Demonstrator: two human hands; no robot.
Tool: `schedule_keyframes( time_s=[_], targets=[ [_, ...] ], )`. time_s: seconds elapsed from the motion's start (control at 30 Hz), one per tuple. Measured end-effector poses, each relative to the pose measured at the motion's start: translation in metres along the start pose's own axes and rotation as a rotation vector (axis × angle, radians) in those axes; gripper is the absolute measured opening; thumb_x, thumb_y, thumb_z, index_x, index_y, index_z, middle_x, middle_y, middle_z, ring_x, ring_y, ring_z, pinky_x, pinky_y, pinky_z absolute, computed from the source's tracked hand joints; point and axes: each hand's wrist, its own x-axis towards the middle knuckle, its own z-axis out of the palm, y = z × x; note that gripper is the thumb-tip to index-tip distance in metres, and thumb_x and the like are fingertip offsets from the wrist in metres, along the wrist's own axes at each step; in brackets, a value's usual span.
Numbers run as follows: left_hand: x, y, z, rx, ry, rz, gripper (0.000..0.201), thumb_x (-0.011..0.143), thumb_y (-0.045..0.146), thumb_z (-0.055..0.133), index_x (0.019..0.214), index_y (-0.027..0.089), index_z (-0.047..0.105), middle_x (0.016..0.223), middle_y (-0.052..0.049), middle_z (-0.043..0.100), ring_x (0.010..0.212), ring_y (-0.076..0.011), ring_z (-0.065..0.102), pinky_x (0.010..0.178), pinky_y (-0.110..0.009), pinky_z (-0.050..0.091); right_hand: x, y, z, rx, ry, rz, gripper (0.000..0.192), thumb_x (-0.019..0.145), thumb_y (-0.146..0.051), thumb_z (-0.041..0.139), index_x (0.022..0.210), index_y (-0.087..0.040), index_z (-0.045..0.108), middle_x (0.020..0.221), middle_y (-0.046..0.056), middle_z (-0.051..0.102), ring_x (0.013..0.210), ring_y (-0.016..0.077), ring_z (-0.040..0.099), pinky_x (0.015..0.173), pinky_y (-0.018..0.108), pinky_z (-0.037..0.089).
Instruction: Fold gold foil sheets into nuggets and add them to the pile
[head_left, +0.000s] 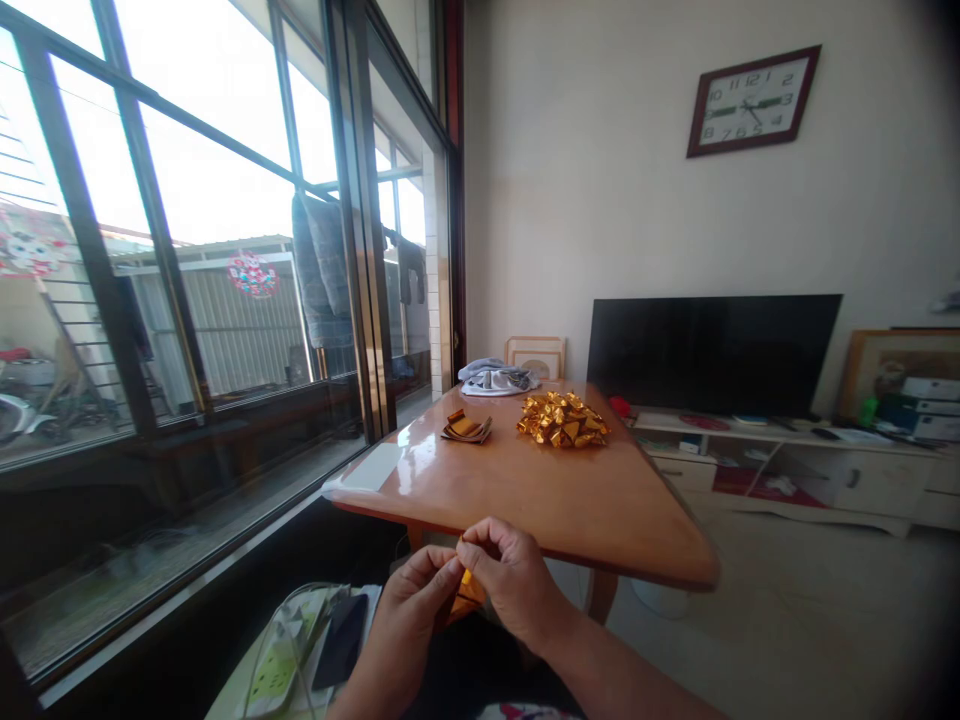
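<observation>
My left hand (411,620) and my right hand (517,580) meet in front of the table's near edge, thumbs and fingertips pinched together. Between them is a piece of shiny gold foil paper (468,592), its lower part showing below the fingers and the rest hidden behind them. Beyond, on the wooden table (540,500), lies a heap of folded gold foil pieces (564,420). To its left rests a small stack of flat gold-brown foil sheets (466,428).
Folded cloth (496,377) lies at the table's far end. At lower left, a power strip (281,655) with cables and a dark phone-like slab (340,640) lie on a pale surface. A glass window wall (225,300) runs along the left; a television (712,355) stands behind at right.
</observation>
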Motion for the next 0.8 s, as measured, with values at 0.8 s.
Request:
schedule_keyframes(
  time_s=[0.8],
  targets=[
    [0.002, -0.001, 0.027, -0.048, -0.083, -0.036, 0.029, 0.081, 0.042, 0.078, 0.082, 0.015, 0.067, 0.072, -0.001, 0.062, 0.062, -0.0095, 0.048, 0.058, -0.020, 0.038, -0.007, 0.006, -0.025, 0.205, 0.035, 0.127, 0.018, 0.078, -0.033, 0.068, 0.074, -0.016, 0.064, 0.061, -0.004, 0.052, 0.059, 0.0102, 0.044, 0.057, 0.023, 0.035]
  ],
)
